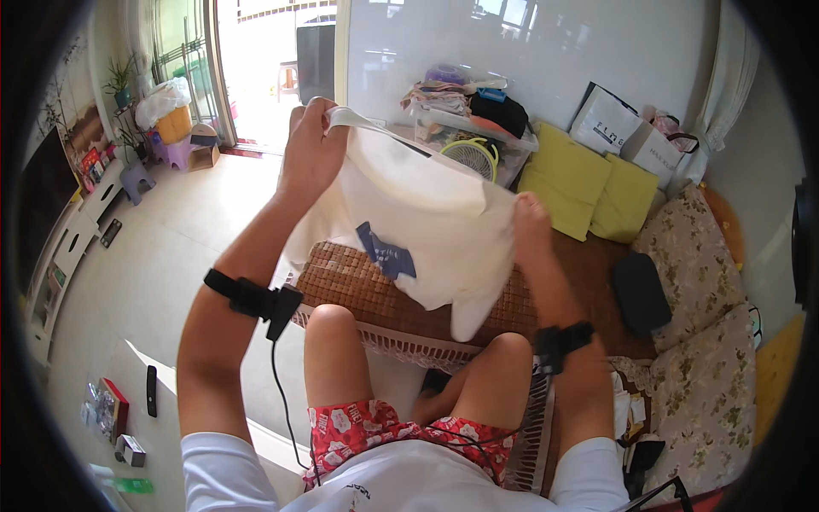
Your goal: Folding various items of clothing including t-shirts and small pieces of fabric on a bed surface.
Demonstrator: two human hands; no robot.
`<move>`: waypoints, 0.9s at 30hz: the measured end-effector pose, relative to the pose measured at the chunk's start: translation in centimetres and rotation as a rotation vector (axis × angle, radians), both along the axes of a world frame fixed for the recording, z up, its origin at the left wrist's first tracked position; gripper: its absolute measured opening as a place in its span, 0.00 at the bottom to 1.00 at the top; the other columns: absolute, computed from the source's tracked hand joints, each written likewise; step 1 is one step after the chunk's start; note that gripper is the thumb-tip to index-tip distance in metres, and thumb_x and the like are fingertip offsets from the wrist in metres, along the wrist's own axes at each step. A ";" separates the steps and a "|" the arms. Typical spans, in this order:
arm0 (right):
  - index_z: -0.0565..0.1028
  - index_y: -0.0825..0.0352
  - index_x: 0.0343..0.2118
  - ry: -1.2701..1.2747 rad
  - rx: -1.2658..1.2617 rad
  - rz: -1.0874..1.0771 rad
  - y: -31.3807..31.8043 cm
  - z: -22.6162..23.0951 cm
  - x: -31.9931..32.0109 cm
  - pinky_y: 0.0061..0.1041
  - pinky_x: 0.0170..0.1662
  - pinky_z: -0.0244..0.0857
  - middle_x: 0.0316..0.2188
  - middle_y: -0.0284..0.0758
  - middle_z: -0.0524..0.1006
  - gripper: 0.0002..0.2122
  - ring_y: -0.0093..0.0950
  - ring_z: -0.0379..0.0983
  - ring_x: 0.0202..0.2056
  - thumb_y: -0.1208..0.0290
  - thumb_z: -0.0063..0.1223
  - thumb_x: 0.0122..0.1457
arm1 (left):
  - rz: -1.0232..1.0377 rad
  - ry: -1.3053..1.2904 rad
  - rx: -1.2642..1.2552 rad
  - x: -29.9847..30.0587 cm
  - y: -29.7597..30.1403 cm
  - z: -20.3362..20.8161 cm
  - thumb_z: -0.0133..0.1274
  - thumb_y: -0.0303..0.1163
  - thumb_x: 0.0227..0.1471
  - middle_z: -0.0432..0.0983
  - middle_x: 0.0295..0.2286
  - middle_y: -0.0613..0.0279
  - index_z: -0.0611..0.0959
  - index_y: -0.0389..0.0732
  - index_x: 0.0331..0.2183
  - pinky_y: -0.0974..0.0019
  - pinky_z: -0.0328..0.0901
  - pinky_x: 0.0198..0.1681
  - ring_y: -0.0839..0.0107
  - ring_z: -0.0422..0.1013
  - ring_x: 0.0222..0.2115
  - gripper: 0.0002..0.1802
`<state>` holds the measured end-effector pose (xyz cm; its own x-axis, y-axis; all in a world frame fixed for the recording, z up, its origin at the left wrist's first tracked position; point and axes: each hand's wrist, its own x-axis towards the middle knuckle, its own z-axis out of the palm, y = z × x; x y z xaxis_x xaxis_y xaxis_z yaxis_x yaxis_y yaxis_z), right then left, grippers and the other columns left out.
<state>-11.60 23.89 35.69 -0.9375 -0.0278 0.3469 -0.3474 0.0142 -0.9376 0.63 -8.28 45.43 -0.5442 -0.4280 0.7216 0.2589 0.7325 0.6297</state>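
Note:
Stretched between my hands in the air is a white shirt (pixel 452 209) with a dark blue printed patch. My left hand (pixel 314 145) is closed on its upper left edge, raised higher than the other. On the opposite side, my right hand (pixel 531 226) grips the cloth, its fingertips pressed together and slightly blurred. Loose folds and a narrow piece that looks like a sleeve hang down above the brown woven mat (pixel 341 271). A black strap with a small device circles each of my wrists.
Behind the shirt stands a clear storage bin (pixel 518 147) heaped with clothes, with a green-rimmed fan (pixel 469 158) before it. Yellow-green cushions (pixel 565 183) and paper bags (pixel 604 121) lie at the back right. A dark cushion (pixel 641 293) rests near the floral sofa back (pixel 708 392).

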 end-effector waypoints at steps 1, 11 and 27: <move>0.74 0.65 0.29 0.071 0.178 -0.077 0.7 3.5 1.3 0.20 0.28 0.61 0.21 0.27 0.70 0.07 0.16 0.64 0.24 0.71 0.43 0.59 | 0.108 -0.047 -0.194 0.2 -0.8 0.3 0.49 0.37 0.56 0.69 0.38 0.47 0.76 0.35 0.40 0.59 0.63 0.45 0.56 0.68 0.38 0.15; 0.76 0.68 0.34 0.305 0.578 0.470 7.4 17.7 4.5 0.18 0.33 0.64 0.27 0.25 0.76 0.12 0.14 0.68 0.30 0.63 0.55 0.61 | -0.302 -0.465 0.184 -0.8 -0.8 4.4 0.40 0.40 0.55 0.76 0.32 0.55 0.80 0.35 0.40 0.64 0.65 0.41 0.65 0.72 0.34 0.21; 0.80 0.69 0.37 0.397 0.692 0.056 8.0 17.7 0.9 0.28 0.39 0.69 0.27 0.37 0.80 0.13 0.30 0.77 0.31 0.62 0.57 0.58 | -0.016 -0.553 -0.733 3.3 5.5 10.5 0.55 0.45 0.55 0.77 0.40 0.45 0.78 0.35 0.47 0.55 0.66 0.50 0.53 0.73 0.44 0.25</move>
<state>-10.72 31.88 53.42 -0.7385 -0.4022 0.5412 -0.6707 0.5206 -0.5283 3.95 -2.79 55.90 -0.8947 0.0447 0.4445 0.0724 0.9963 0.0456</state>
